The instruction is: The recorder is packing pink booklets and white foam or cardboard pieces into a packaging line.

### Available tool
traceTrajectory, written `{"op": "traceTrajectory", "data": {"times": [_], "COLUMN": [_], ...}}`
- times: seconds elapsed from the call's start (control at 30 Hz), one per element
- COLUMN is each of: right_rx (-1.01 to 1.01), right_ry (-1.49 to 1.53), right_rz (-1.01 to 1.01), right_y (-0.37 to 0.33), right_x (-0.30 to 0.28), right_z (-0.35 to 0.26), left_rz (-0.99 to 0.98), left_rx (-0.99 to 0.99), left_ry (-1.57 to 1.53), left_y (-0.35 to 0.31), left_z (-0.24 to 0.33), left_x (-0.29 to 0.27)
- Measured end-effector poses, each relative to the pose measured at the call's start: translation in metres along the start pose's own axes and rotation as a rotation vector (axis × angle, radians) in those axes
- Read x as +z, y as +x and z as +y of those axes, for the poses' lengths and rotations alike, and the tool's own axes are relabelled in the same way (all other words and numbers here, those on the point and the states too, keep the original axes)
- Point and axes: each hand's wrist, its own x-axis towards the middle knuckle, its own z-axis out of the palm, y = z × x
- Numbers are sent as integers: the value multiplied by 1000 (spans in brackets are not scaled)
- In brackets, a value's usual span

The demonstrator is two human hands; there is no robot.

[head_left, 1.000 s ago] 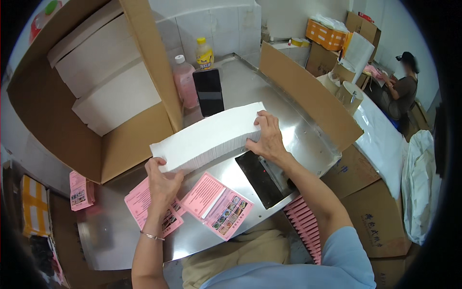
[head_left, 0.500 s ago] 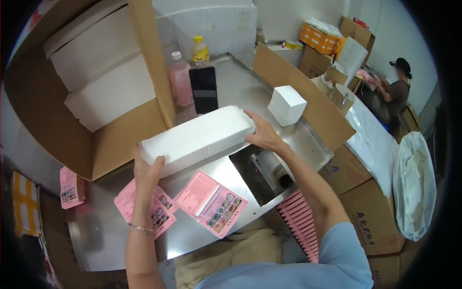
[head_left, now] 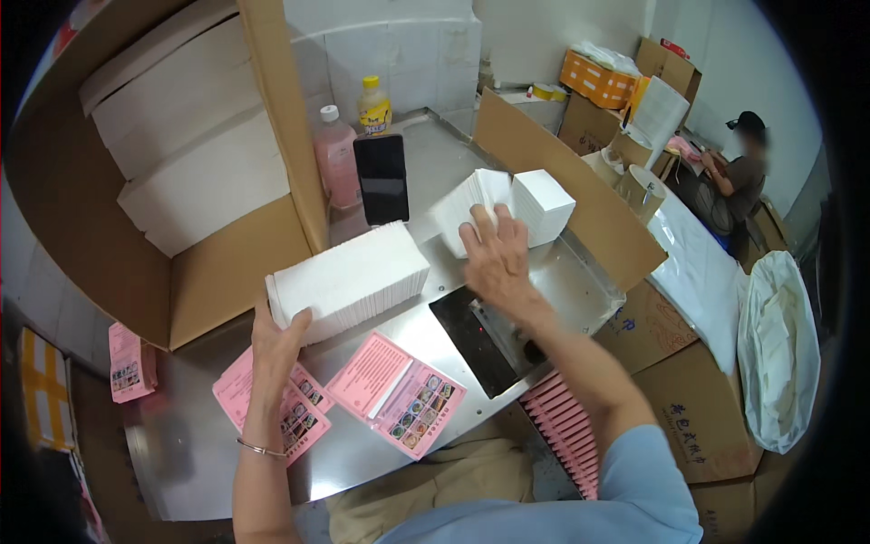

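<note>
On the steel table lies a long stack of white napkins, its folded sheets standing on edge. My left hand is closed round its near-left end, thumb on top. Farther right, a shorter napkin stack leans slightly beside a squared white stack. My right hand rests against the shorter one's near side with fingers spread and bent; its thumb is hidden. Below the long stack lie pink printed packets. Near my right wrist is a dark rectangular opening in the tabletop.
A large open carton holding white blocks stands at left. Behind the napkins are a phone, a pink bottle and a yellow-capped bottle. A cardboard panel borders the right. A co-worker sits farther back.
The long stack is shorter: a section has been parted from its right end and moved up and right beside the squared stack. My right hand went with it; my left hand stayed.
</note>
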Motion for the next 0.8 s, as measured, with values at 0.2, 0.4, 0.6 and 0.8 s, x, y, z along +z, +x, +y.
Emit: {"op": "traceTrajectory", "data": {"times": [0.2,0.4,0.6,0.8], "right_rx": [-13,330,324,-159], "right_ry": [420,891,765,152], "right_rz": [-602,-260,-91,-277], "right_y": [7,9,5,18], "right_x": [10,-2,3,-19], "right_z": [-12,-116,-61,-3], "left_rz": [-81,-78,-285,-584], "left_rx": [-170,-139,-181,-270], "left_ry": [280,758,823,152], "left_y": [21,26,35,53], "left_z": [32,51,48,57], "left_x": [14,60,32,47]}}
